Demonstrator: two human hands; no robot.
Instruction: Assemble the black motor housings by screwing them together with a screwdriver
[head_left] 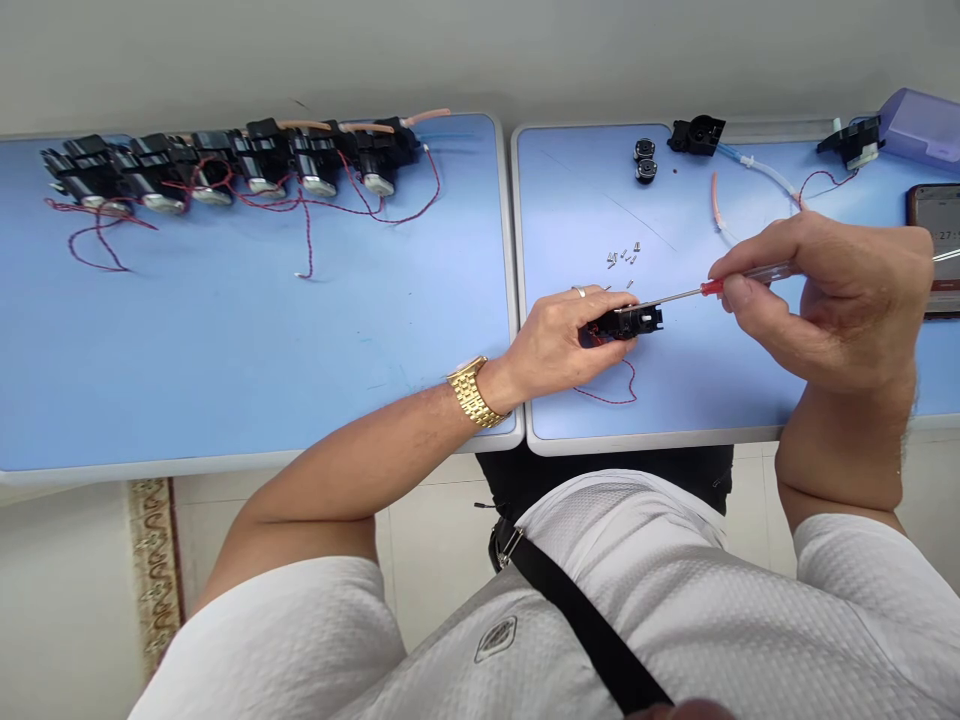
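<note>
My left hand (559,340) grips a small black motor unit (641,321) on the right-hand table, fingers on its far side and thumb on the near side. A twisted red wire (632,385) trails from under this hand. In my right hand (840,290) is a screwdriver (679,296) with a clear and red handle, held nearly level. Its tip meets the top of the black unit near my left fingertips; the exact contact point is too small to make out. Several small screws (622,256) lie loose just beyond the unit.
Several black motor assemblies (259,160) with red wires line the left table's back edge. At the right table's back are two black round parts (645,161), a black housing (697,135), clear tubing (769,172), another assembly (855,143), a purple box (922,125) and a phone (937,220).
</note>
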